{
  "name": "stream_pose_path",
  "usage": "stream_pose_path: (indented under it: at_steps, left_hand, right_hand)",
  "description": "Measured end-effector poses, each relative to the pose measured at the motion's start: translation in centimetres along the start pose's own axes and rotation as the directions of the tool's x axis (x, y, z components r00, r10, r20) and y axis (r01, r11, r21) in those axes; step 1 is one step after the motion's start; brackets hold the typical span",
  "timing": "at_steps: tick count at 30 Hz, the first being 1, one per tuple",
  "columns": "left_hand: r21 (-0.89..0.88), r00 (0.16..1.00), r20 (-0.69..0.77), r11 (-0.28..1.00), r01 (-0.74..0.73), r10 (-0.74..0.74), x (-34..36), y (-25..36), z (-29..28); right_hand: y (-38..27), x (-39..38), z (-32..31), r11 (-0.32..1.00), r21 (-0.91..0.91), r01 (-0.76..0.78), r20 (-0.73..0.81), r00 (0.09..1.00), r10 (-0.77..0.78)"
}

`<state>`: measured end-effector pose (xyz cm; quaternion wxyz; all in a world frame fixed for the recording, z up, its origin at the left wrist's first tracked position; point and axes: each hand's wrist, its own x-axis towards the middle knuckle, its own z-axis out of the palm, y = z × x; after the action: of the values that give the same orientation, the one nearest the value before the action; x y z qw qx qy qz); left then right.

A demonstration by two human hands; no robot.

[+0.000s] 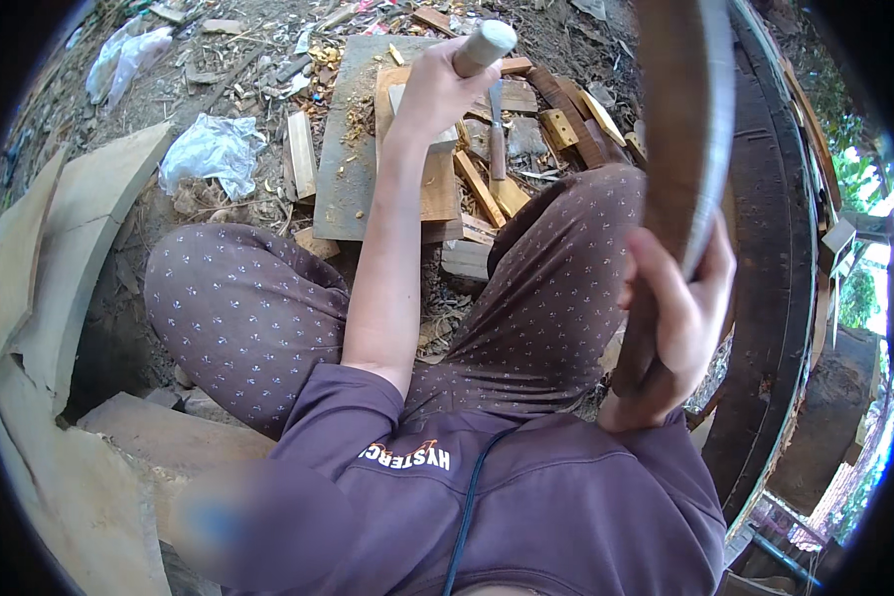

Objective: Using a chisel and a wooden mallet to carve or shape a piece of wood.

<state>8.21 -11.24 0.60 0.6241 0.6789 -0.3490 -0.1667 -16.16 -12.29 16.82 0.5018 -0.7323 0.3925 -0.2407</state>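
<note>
Gripping a long curved wooden piece (677, 129) near its lower end, right hand (677, 316) closed around it, held upright by the right knee. Looks stiff, fairly heavy, top-heavy; best held low. Left hand (435, 91) clamped on a pale wooden handle (484, 46) over the flat board (353, 149). Chisel (498, 149), offcuts (482, 189) and white plastic bag (212, 151) crowd the ground.

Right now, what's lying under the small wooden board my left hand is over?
The small wooden board lies on a larger grey plank strewn with wood chips. The left hand, gripping a wooden handle, covers the board's top part.
</note>
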Motion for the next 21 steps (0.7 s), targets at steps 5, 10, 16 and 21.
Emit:
stream_pose_path:
  at_steps: [5, 10, 16, 21]
  left_hand:
    - [-0.030, 0.997, -0.026, 0.997, -0.068, 0.067, 0.3, -0.6, 0.3]
    - [-0.060, 0.992, -0.011, 0.990, -0.127, 0.127, 0.4, -1.6, 1.9]
    - [-0.073, 0.998, -0.045, 0.996, -0.053, 0.050, 0.3, 0.0, 0.7]
    - [-0.091, 0.992, -0.055, 0.989, -0.120, 0.115, 0.2, -1.4, 1.0]
  right_hand:
    - [0.9, -0.7, 1.3, 0.999, -0.033, -0.013, 0.052, 0.999, 0.014]
    - [1.1, 1.1, 1.6, 0.929, -0.368, 0.028, 0.193, 0.980, 0.047]
    - [0.4, 0.4, 1.1, 0.990, 0.096, 0.102, 0.043, 0.993, -0.106]
    - [2.1, 0.8, 2.4, 0.963, -0.265, -0.043, 0.191, 0.977, 0.096]
